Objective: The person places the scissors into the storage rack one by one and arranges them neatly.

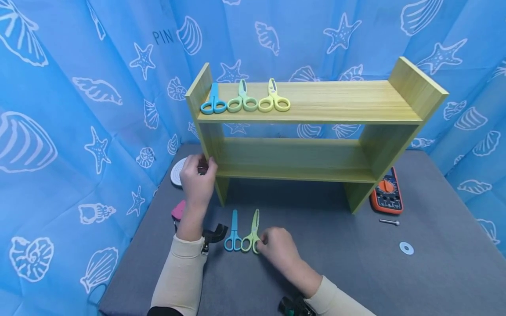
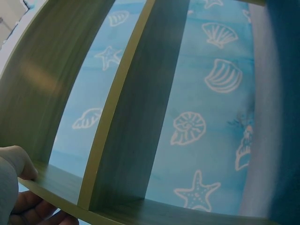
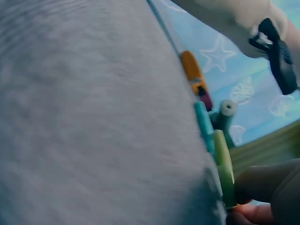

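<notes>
My left hand (image 1: 197, 180) grips the left side panel of a small two-tier wooden shelf (image 1: 300, 158). The left wrist view shows the thumb on one face of this panel (image 2: 61, 183) and the curled fingers on the other. On the table, my right hand (image 1: 280, 248) pinches a handle loop of yellow-green scissors (image 1: 254, 228). Blue scissors (image 1: 234, 230) lie just left of them. Along the shelf's top board, at its left end, are blue scissors (image 1: 214, 101), light green scissors (image 1: 242, 98) and yellow scissors (image 1: 273, 98).
Behind the shelf's right leg lies an orange multimeter (image 1: 387, 193), with a bolt (image 1: 389, 222) and a flat washer (image 1: 406, 248) nearer. A white round item (image 1: 177, 172) and a pink item (image 1: 178, 210) are by my left arm. Blue patterned curtain (image 1: 118, 87) surrounds the grey table (image 1: 316, 267).
</notes>
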